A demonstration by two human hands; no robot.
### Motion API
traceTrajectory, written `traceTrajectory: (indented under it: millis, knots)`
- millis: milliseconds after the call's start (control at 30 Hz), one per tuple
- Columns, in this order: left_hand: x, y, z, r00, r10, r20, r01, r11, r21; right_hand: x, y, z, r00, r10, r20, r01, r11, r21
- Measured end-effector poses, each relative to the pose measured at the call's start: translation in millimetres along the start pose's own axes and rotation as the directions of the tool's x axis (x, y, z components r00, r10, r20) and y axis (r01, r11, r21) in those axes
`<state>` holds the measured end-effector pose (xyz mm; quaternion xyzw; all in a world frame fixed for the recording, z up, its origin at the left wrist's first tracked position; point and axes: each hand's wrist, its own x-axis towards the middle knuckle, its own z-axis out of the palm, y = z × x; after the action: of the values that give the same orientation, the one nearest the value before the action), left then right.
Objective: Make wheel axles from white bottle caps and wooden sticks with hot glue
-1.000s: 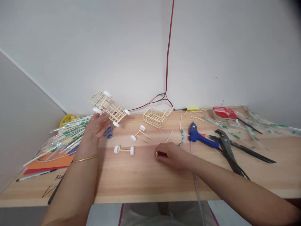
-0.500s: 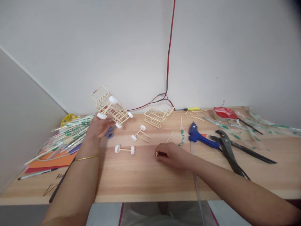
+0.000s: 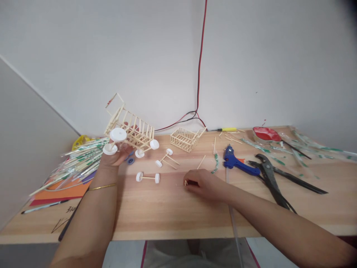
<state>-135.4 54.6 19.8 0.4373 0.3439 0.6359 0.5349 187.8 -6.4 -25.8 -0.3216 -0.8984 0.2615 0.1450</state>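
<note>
My left hand [image 3: 115, 156] holds up a small cart [image 3: 129, 130] built of thin wooden sticks, with white round wheels, above the left part of the wooden table [image 3: 173, 212]. Its fingers are closed on the cart from below. My right hand [image 3: 205, 184] rests on the table near the middle, fingers pinched on a short wooden stick [image 3: 186, 182]. Two loose stick axles with white wheels, one nearer [image 3: 147, 177] and one farther [image 3: 165, 158], lie between the hands. A second stick basket [image 3: 185, 139] lies behind them.
A blue glue gun [image 3: 237, 162], black pliers [image 3: 269, 175] and a red-filled dish [image 3: 264, 134] lie at the right. A heap of wrapped sticks [image 3: 78, 160] and coloured paper [image 3: 61, 191] is at the left. A red and black cable [image 3: 199, 74] hangs down the wall.
My left hand has turned and raised the stick cart, so its wheels now face me and its handle points up. My right hand has stayed still.
</note>
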Motion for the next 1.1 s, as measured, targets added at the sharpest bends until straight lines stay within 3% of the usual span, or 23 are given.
traceTrajectory:
  millis: [100,267,533,767,1100]
  knots:
    - [-6,4,3.9,0.999,0.023,0.031,-0.023,1.0,-0.008,0,-1,-1,1.0,0.002,0.002,-0.002,1.0,0.009]
    - [-12,7,7.8,0.999,0.033,-0.005,-0.033,0.999,-0.031,0,-1,-2,1.0,0.005,0.0,-0.005,1.0,0.008]
    - [-6,4,7.1,0.995,0.04,0.086,-0.037,0.998,-0.046,1,-1,-2,1.0,0.008,0.0,-0.008,1.0,0.0]
    - [-1,-3,0.8,0.999,0.005,0.039,-0.004,0.999,-0.038,0,-2,-2,1.0,0.013,0.007,-0.013,1.0,0.002]
    - [-1,0,8.0,0.998,-0.035,0.042,0.035,0.999,-0.009,0,0,0,1.0,0.003,-0.004,-0.003,1.0,-0.004]
